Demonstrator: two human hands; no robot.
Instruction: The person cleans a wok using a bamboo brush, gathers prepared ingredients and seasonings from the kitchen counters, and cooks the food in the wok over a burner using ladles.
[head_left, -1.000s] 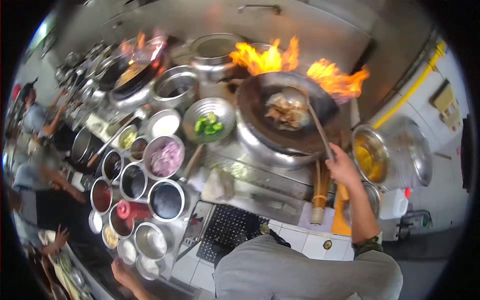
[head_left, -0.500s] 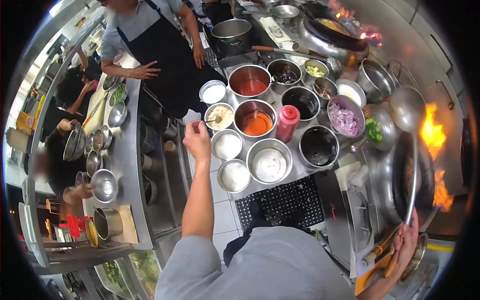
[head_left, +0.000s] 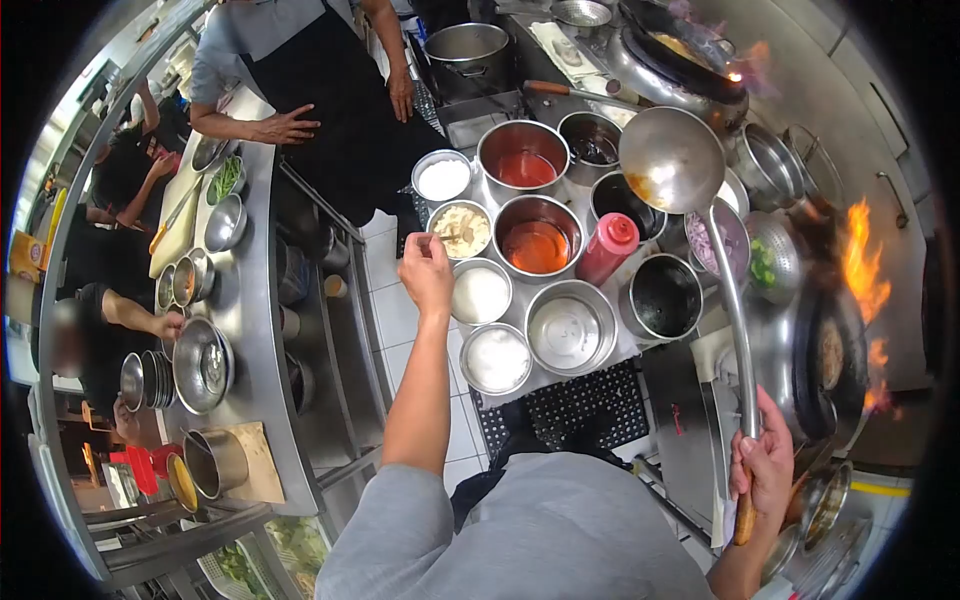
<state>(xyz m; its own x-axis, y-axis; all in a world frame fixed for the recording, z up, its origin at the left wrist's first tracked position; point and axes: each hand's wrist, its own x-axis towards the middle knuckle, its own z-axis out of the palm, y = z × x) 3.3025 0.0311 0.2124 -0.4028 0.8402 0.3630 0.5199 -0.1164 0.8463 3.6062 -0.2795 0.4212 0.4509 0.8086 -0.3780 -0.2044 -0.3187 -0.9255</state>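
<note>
My left hand (head_left: 428, 272) is closed at the edge of a pot of pale minced paste (head_left: 466, 222), pinching a small spoon whose bowl rests in the paste. My right hand (head_left: 764, 460) grips the wooden end of a long-handled ladle (head_left: 672, 160); the ladle's large metal bowl hangs over the back right pots. Beside the paste stand a pot with orange-red liquid (head_left: 537, 246) and a pot of white powder (head_left: 481, 292). A red squeeze bottle (head_left: 608, 248) leans near a pot of dark liquid (head_left: 664, 296). Sliced purple onion (head_left: 700, 240) shows partly behind the ladle handle.
Flames (head_left: 864, 265) rise behind a wok (head_left: 826, 350) at the right. Another wok (head_left: 680, 62) stands at the back right. A person in a dark apron (head_left: 345, 110) stands across from me. Co-workers handle metal bowls (head_left: 203, 365) along the left counter (head_left: 262, 400).
The ladle has swung left from beside the burning wok to over the pots, with my right hand moving left too. My left hand's spoon has gone lower into the paste.
</note>
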